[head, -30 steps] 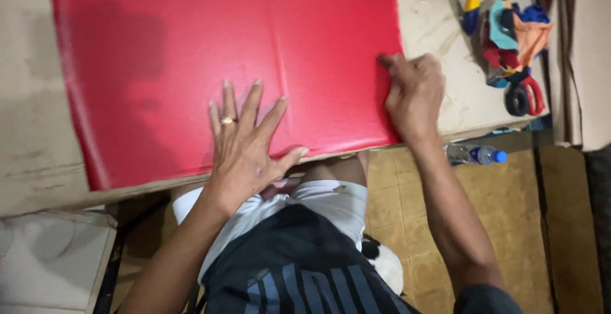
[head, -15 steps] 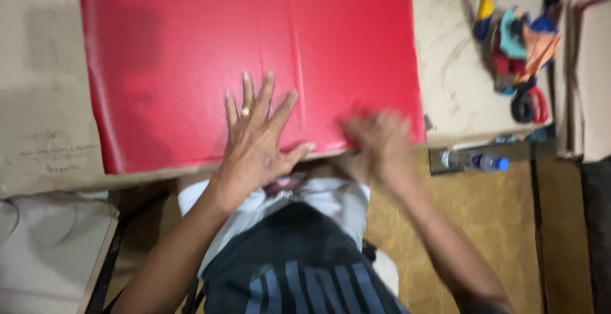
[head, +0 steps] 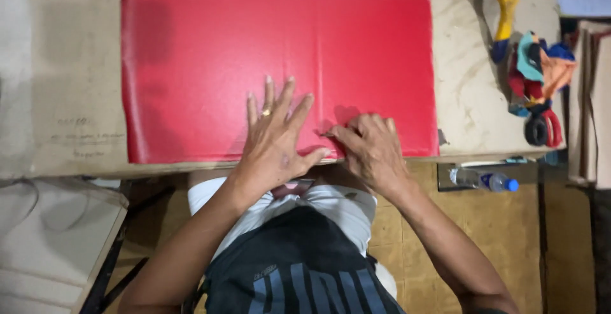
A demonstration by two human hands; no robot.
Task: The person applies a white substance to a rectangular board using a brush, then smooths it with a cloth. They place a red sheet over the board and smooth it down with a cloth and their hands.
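**Sheet on table, both hands at near edge**

Sheet [head: 280, 66] lies flat on table [head: 63, 97], filling its middle, near edge along the table's near edge. Left hand [head: 277, 139] flat on sheet, near edge, fingers spread. Right hand [head: 369, 145] just beside it to the right, also on the sheet's near edge, thumb tips almost touching. Right of sheet, on table: cloth scraps [head: 541, 66], scissors [head: 544, 128] nearer than scraps. Bottle [head: 484, 179] lies below the table's near edge, right of right hand. Boards [head: 589, 97] stacked at far right, beyond table. Person's torso sits under hands, before the table.
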